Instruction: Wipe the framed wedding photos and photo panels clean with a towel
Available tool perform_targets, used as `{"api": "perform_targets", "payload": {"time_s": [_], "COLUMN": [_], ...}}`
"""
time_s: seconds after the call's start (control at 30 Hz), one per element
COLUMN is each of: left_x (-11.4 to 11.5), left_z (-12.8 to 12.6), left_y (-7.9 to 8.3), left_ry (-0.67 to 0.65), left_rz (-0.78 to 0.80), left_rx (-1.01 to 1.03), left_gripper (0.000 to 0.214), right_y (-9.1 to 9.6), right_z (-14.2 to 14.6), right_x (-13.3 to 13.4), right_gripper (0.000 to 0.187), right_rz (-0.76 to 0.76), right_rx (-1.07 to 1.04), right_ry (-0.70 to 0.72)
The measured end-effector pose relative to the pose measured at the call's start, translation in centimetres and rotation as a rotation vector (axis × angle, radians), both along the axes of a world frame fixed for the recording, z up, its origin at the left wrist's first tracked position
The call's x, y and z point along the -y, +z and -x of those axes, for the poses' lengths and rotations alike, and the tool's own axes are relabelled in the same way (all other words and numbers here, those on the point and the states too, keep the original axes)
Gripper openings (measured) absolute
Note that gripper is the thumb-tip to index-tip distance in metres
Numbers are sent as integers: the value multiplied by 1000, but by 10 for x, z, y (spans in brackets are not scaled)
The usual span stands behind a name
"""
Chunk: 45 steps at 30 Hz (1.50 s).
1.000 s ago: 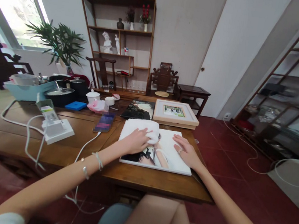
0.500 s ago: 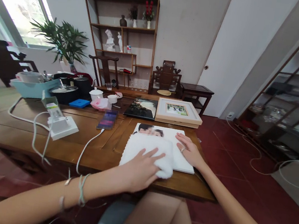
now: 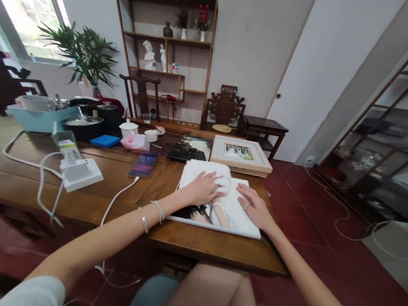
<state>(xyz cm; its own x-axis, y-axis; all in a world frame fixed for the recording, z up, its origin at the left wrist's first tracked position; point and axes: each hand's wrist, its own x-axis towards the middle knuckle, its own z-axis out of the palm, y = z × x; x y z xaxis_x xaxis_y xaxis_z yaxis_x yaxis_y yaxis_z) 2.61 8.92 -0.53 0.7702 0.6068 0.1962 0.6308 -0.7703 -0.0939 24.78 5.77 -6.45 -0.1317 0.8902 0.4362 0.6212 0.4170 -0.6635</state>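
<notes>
We see the left hand spread, unclenched, over a thick white fluffy cloth, its fingers apart and pressing down from above. The cloth covers the upper left part of a flat white-edged rectangular photo panel, which lies at the near edge of a brown wooden table; below the cloth we can make out a dark patch and an arm in the print. The right hand, a ring on one finger, rests flat and relaxed on the panel's right side, grasping nothing. Just beyond, we find a glossy dark picture panel beside a pale wooden frame with a white mat around a small photo. To the left lies a dark-screened phone with purple and pink areas; its display is pixelated, so we cannot read it. A white cable runs from its near end. Farther left, a small opened green-and-white carton stands by a white power strip; we find its print too blurred to read. On the back shelf, the markings on a little red-and-white box are too small for us to tell.
</notes>
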Motion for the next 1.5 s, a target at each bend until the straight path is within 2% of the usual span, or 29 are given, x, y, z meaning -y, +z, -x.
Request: {"api": "perform_targets", "payload": {"time_s": [0.1, 0.27, 0.37, 0.43, 0.5, 0.67, 0.8, 0.87, 0.97, 1.07, 1.13, 1.27, 1.37, 1.43, 1.5], "left_x": [31, 104, 129, 129, 116, 55, 11, -1, -7, 2, 17, 66, 106, 123, 129], "left_z": [0, 7, 10, 11, 8, -9, -28, -36, -43, -44, -42, -34, -25, -20, -17], "left_y": [4, 4, 5, 7, 8, 9, 3, 1, -2, -2, 0, 1, 1, 2, 3], "left_ry": [-35, -125, -183, -191, -163, -41, 0, 29, 65, 81, 87, 80, 22, -18, -45], "left_rz": [1, -20, -16, 2, 23, 67, 47, 24, -6, -20, -20, -30, -40, -26, -16], "left_rx": [-55, -120, -131, -117, -101, -55, -8, -9, -14, -16, -32, -96, -124, -133, -125], "left_gripper": [34, 29, 29, 30, 30, 32, 37, 38, 38, 37, 35, 31, 28, 27, 28], "right_y": [1, -1, -2, -2, -2, 0, 1, 2, 2, 1, -1, -3, -3, -2, -2], "right_z": [1, 0, 0, 0, 0, 0, 0, -1, -2, -2, -2, -2, -2, -2, -1], "right_x": [1, 0, 0, 1, 1, 2, 1, 1, 0, -1, -1, -2, -1, -1, 0], "right_gripper": [36, 35, 35, 35, 35, 34, 35, 37, 36, 37, 38, 38, 38, 39, 40], "right_rz": [6, -15, -27, -27, -28, -27, 3, 15, 16, 6, -3, -26, -29, -29, -31], "right_rx": [17, 9, -11, -18, -19, -21, 15, 36, 44, 30, 8, -32, -41, -45, -55], "right_ry": [1, 17, 29, 33, 35, 12, 7, 11, 23, 35, 28, 29, 35, 44, 51]}}
